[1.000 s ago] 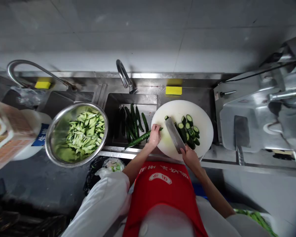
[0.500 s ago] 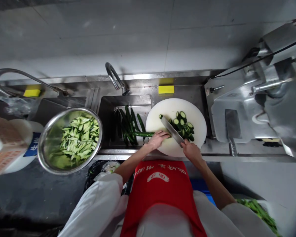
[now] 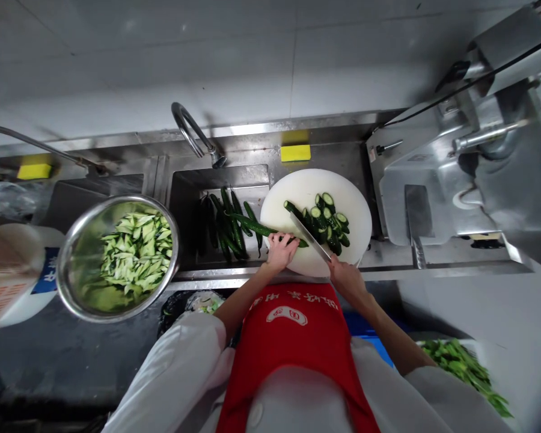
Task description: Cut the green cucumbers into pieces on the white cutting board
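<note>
My left hand (image 3: 282, 250) is closed on a long green cucumber (image 3: 252, 225), whose far end reaches out over the sink. The cucumber's near end lies on the round white cutting board (image 3: 313, 180). In my right hand (image 3: 346, 279) is a kitchen knife (image 3: 309, 236), gripped by its handle, its blade slanting up to the left just right of the cucumber's end. Beyond the blade, several cut cucumber slices (image 3: 328, 215) lie in a heap. A cut end piece (image 3: 291, 207) rests near the knife's tip.
Several whole cucumbers (image 3: 225, 225) lie in the sink (image 3: 189, 180) under a faucet (image 3: 193, 132). A steel bowl (image 3: 74, 291) of cut cucumber stands at left. A yellow sponge (image 3: 296, 153) sits behind the board. At right, a cleaver (image 3: 417, 216) lies by a metal machine (image 3: 482, 144).
My left hand has drawn back slightly from the blade, and the cucumber now slants across the sink edge. The knife blade has turned more edge-on. The whole view has shifted a little.
</note>
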`<action>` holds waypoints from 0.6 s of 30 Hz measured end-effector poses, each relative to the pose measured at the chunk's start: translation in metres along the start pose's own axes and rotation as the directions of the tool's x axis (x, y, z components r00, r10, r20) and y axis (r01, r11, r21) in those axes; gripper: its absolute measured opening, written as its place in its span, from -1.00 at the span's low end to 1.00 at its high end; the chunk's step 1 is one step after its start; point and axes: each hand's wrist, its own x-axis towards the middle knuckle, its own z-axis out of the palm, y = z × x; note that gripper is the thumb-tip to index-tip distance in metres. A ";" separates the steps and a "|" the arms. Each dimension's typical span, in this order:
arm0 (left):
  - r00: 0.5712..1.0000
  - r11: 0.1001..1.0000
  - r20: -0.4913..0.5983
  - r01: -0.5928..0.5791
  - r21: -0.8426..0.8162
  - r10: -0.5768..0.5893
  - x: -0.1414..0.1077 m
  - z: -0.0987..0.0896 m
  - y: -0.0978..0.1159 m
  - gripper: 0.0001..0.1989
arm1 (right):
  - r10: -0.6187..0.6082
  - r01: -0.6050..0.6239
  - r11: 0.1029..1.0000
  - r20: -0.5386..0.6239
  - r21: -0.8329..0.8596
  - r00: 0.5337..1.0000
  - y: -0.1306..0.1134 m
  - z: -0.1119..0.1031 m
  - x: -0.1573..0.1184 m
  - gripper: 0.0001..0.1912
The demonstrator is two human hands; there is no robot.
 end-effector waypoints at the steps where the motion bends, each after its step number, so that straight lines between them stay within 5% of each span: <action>1: 1.000 1.000 -0.011 0.020 0.012 -0.020 0.000 0.000 0.003 -0.72 | -0.012 0.012 1.000 -0.003 -0.010 1.000 0.001 0.000 -0.007 -0.62; 8: 0.999 0.999 -0.027 0.029 0.017 -0.029 -0.001 0.005 0.005 -0.73 | -0.026 0.029 0.997 0.041 -0.068 0.999 0.013 0.002 -0.042 -0.73; 18: 0.987 0.995 -0.159 0.054 0.085 -0.040 -0.004 -0.008 -0.015 -0.71 | -0.033 0.032 0.999 0.100 0.004 0.994 0.011 0.031 -0.020 -0.76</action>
